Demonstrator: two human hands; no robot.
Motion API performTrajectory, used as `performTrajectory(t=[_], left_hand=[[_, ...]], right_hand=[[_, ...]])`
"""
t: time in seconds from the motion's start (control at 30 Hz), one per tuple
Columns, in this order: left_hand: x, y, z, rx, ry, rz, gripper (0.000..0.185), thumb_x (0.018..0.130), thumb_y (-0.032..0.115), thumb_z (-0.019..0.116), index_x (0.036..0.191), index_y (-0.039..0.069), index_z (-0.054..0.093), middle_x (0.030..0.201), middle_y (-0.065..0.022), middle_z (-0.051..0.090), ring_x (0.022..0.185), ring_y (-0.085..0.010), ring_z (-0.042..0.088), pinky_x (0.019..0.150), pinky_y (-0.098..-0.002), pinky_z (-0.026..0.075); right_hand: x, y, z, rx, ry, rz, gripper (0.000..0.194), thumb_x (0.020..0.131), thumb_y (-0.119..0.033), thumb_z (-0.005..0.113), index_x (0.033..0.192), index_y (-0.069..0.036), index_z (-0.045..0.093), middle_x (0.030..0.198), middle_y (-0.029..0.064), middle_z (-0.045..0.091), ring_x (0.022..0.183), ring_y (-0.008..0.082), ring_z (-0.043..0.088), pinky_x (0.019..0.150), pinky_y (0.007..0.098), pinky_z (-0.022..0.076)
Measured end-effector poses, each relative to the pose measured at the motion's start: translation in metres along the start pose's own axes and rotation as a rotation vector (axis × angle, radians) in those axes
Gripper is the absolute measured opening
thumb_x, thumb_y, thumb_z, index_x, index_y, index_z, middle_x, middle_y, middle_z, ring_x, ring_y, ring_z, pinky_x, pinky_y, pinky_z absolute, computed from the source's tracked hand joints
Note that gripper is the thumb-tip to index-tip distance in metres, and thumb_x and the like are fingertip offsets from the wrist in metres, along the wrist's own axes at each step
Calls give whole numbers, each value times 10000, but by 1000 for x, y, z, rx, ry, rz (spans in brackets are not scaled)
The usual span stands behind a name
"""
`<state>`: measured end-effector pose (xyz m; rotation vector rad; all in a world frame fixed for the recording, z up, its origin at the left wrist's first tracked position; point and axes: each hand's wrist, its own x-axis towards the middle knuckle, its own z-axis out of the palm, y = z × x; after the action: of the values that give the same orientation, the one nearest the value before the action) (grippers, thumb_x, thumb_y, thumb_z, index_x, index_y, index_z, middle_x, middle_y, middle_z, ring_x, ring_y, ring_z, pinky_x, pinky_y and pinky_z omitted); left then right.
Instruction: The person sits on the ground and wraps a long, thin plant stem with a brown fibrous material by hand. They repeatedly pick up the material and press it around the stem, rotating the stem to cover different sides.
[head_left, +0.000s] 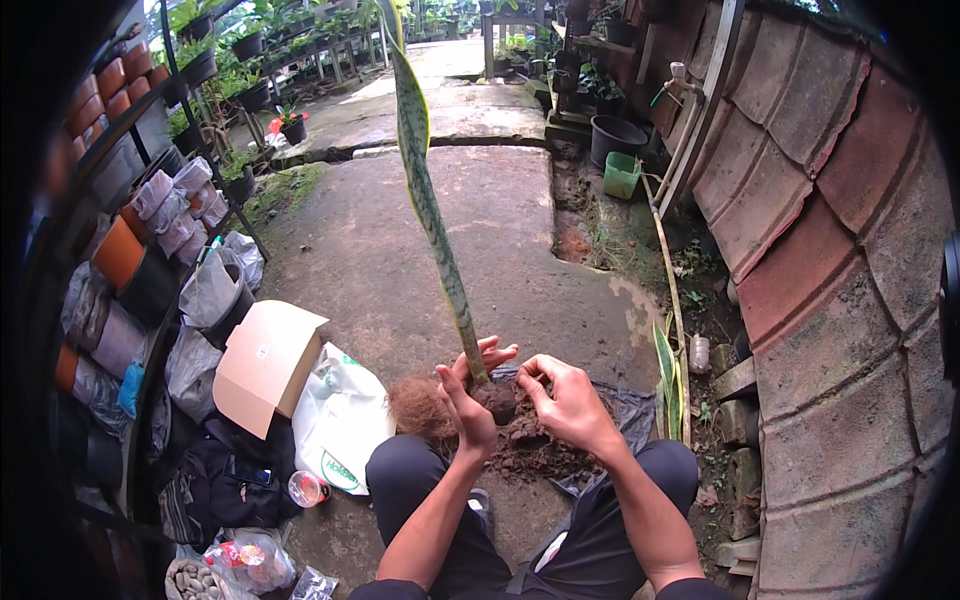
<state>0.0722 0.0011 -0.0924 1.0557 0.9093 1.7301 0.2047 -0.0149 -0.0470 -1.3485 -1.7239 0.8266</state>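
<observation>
A tall snake plant leaf (431, 202) with yellow edges rises from a dark, rounded root ball (495, 400). My left hand (471, 401) is at its base, fingers spread, with the stem between thumb and fingers; whether it grips the stem is unclear. My right hand (561, 399) is just right of the root ball, thumb and fingertips pinched together over the soil; anything between them is too small to tell. Loose dark soil (544, 448) lies below on a black plastic sheet (626, 409). A bundle of brown fibre (421, 407) is left of my left hand.
To the left are an open cardboard box (262, 360), a white plastic bag (337, 420), a plastic cup (307, 489), a phone (248, 471) on dark cloth and shelves of pots. At right, more snake plant leaves (670, 375) stand by a pipe and a wall of tiles (825, 375).
</observation>
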Motion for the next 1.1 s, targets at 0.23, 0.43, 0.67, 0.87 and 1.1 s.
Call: performTrajectory(t=[0.23,0.43,0.67,0.87,1.1], left_hand=[[-1,-3,-1,34,25,47,824,1028,557,94,1135,-79,606,927,-183,716,982,-280,679,1029,-433,421],[0,-9,-4,115,16,156,820,1031,547,98,1120,-93,602,917,-188,715,1001,-281,669,1051,-442,401],[-1,-8,-3,-32,23,55,816,1031,551,102,1108,-90,602,901,-185,710,1011,-291,667,989,-429,464],[2,4,-4,-78,8,-27,812,1027,565,97,1143,-77,579,902,-188,708,1027,-298,663,993,-431,458],[3,7,-7,-163,-24,-95,819,1003,617,75,1206,-26,539,1038,-213,679,1111,-337,617,1058,-456,383]], right_hand=[[-2,-12,-4,49,-44,40,220,854,-180,726,987,-5,724,831,97,723,723,117,649,671,291,515],[-1,-14,0,-62,-16,-2,177,876,-145,683,921,27,677,825,133,697,757,156,670,691,328,515],[0,-1,1,-38,-74,1,147,972,-121,552,980,25,568,783,102,609,699,133,583,654,333,486],[2,5,-8,141,-51,174,167,1007,-137,517,979,13,583,748,62,609,699,96,586,638,293,489],[4,17,1,-173,98,-79,148,911,-74,615,1035,4,639,874,131,693,796,229,687,748,330,528]])
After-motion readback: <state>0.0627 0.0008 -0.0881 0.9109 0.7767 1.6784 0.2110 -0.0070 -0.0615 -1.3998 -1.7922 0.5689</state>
